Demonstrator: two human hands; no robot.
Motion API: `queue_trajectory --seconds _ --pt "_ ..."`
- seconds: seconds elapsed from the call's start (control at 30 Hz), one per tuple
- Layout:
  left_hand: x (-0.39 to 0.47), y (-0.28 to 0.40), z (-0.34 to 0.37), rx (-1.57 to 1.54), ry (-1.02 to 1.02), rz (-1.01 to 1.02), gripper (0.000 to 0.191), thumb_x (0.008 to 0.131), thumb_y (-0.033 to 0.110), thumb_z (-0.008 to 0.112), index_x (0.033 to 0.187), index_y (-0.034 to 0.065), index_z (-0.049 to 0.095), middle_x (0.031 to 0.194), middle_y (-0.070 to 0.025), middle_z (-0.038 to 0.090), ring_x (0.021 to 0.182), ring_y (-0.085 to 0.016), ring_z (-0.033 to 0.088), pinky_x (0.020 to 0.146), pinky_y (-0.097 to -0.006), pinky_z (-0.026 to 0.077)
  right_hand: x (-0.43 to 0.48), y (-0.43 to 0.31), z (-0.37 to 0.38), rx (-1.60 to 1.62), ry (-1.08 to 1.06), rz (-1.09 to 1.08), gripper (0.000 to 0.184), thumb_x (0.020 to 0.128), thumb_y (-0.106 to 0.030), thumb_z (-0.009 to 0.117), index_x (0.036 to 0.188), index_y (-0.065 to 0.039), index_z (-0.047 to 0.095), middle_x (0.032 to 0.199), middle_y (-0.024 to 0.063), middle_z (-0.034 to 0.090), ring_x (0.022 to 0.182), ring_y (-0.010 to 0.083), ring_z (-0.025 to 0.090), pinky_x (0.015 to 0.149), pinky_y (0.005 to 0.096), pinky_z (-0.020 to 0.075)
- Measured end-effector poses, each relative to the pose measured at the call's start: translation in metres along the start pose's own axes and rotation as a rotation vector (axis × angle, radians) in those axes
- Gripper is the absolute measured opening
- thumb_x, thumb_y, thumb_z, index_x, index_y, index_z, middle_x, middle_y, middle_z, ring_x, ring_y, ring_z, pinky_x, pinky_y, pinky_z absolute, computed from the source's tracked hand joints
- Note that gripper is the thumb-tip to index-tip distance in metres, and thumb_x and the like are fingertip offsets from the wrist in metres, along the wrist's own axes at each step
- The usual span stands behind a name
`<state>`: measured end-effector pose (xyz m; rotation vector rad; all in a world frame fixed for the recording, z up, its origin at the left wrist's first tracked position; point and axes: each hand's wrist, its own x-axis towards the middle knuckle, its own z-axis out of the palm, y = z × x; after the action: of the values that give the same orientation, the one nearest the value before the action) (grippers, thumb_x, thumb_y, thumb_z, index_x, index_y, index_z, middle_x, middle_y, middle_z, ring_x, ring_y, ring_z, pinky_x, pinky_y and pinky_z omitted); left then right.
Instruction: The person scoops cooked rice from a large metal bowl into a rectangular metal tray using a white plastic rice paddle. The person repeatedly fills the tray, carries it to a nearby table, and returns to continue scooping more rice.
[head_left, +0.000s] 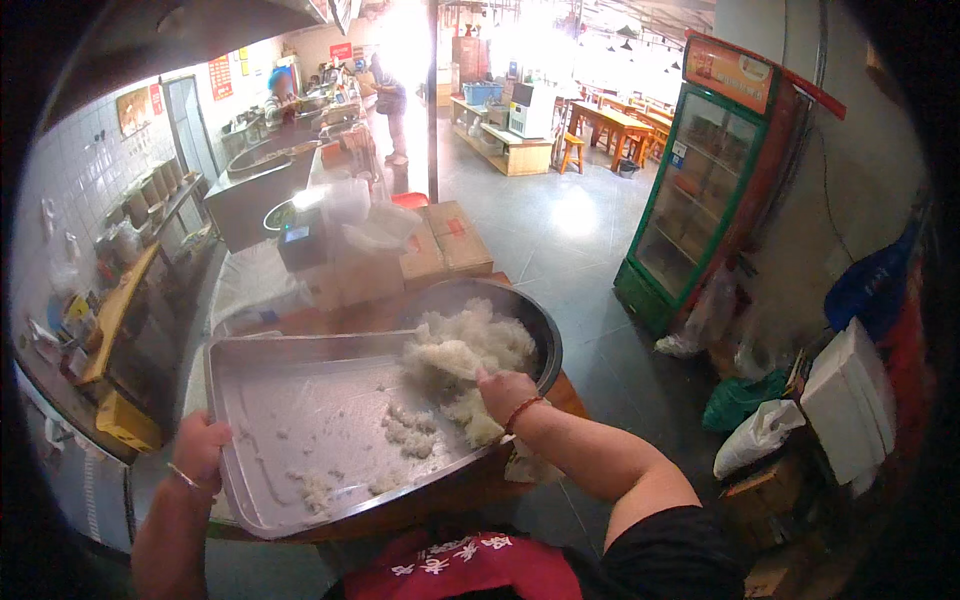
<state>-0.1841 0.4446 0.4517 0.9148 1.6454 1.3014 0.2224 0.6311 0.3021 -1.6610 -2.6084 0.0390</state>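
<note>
My left hand (199, 451) grips the left rim of a large rectangular metal tray (315, 405). The tray is tilted, with its right end over a round dark basin (551, 330). A steaming heap of white cooked rice (480, 337) spans the tray's right end and the basin. Smaller rice clumps (409, 431) cling to the tray's floor. At the heap's near side, my right hand (508, 396) has its fingers curled against the rice. Whether it holds a utensil is hidden by the hand and the rice.
Cardboard boxes (442, 240) stand behind the basin on the wooden table (566, 394). A glass-door refrigerator (697, 187) is at the right. White foam boxes (847, 405) and bags lie near the right wall. Two people are farther back, one behind the counter (259, 191).
</note>
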Motion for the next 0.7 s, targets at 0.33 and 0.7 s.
queue_trajectory --seconds 0.33,0.7 --pt "-0.026 0.001 0.014 0.012 0.178 0.105 0.022 0.077 0.005 0.056 0.097 -0.0039 0.059 0.087 -0.0108 0.065 0.069 -0.019 0.065 0.062 -0.0326 0.054 -0.010 0.052 -0.044 0.224 0.028 0.004 0.020 0.086 -0.010 0.053 0.105 -0.007 0.059 0.086 0.0200 0.068 0.082 0.0345 0.069 0.070 0.0439 0.0557" --pt "-0.039 -0.012 0.049 -0.039 0.285 0.203 0.023 0.077 0.003 0.052 0.099 -0.0019 0.058 0.089 -0.0074 0.062 0.076 -0.016 0.060 0.073 -0.0299 0.051 -0.076 0.014 -0.063 0.209 -0.194 -0.250 0.025 0.089 -0.011 0.050 0.113 -0.002 0.053 0.082 0.0202 0.067 0.079 0.0370 0.068 0.066 0.0480 0.0539"
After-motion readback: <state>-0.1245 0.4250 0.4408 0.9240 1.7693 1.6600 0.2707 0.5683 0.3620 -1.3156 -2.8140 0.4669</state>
